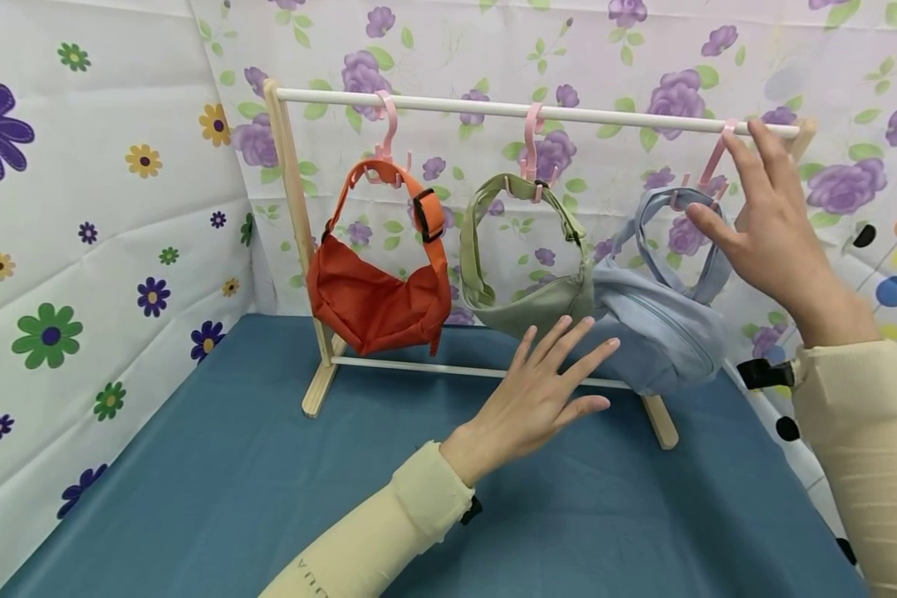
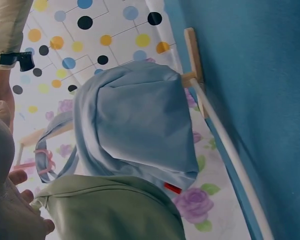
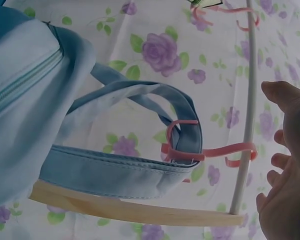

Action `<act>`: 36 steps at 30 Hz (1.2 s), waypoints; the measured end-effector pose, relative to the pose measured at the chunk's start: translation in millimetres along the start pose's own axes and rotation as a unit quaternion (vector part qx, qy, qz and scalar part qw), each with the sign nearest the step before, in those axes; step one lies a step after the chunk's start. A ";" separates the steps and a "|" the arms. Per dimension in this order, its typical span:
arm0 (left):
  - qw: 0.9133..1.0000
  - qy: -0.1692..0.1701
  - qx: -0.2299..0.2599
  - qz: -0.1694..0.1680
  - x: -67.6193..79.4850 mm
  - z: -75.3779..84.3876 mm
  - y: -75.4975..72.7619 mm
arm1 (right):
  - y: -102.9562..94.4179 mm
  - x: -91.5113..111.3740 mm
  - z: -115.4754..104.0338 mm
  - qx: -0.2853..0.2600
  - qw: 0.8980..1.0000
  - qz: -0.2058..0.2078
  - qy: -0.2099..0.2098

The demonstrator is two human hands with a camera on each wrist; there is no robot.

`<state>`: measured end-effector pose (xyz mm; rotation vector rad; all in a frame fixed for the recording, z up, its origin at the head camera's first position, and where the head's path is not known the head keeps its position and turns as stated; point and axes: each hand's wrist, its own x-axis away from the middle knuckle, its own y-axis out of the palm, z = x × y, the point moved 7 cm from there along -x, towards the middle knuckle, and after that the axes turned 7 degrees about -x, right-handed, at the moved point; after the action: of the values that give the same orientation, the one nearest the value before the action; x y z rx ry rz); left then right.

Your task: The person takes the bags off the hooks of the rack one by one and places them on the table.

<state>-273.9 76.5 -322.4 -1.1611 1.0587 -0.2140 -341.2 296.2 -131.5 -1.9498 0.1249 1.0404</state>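
A light blue bag (image 1: 650, 324) hangs by its strap from a pink hook (image 1: 718, 154) at the right end of the white rail (image 1: 598, 115). My right hand (image 1: 781, 220) is raised close to that hook, fingers extended and holding nothing; the right wrist view shows it apart from the rail. Lower down, my left hand (image 1: 534, 390) spreads its fingers in front of the green bag (image 1: 531, 303) and the blue one, with nothing gripped. The green bag hangs mid-rail from a second pink hook (image 1: 531, 141). Further left, an orange bag (image 1: 377, 291) hangs from another pink hook (image 1: 389, 124).
The rail belongs to a wooden-legged rack (image 1: 291, 183) with a thin lower bar (image 1: 419, 365). It stands on a blue cloth-covered table (image 1: 217, 482). Flower-patterned sheets (image 1: 456, 50) cover the back, and a dotted sheet (image 2: 90, 40) hangs at the right.
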 end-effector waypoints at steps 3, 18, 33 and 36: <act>1.000 0.001 0.003 0.004 -6.9 2.1 -3.5 | -1.1 -6.2 1.3 0.005 1.000 0.005 -0.003; 1.000 -0.002 0.021 -0.012 -51.8 4.6 -16.5 | -4.5 -30.6 22.6 0.035 0.999 0.010 0.005; 0.998 -0.041 0.034 -0.032 -93.8 -7.1 -24.4 | 3.0 -43.3 20.9 0.088 0.995 -0.039 -0.031; 0.997 -0.054 0.031 -0.035 -107.1 -5.9 -27.4 | 1.9 -44.5 21.4 0.095 0.994 -0.038 -0.039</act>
<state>-325.2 128.3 -239.1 -1.1424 0.9112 -0.2359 -383.8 297.9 -106.5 -1.7275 0.1004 1.0155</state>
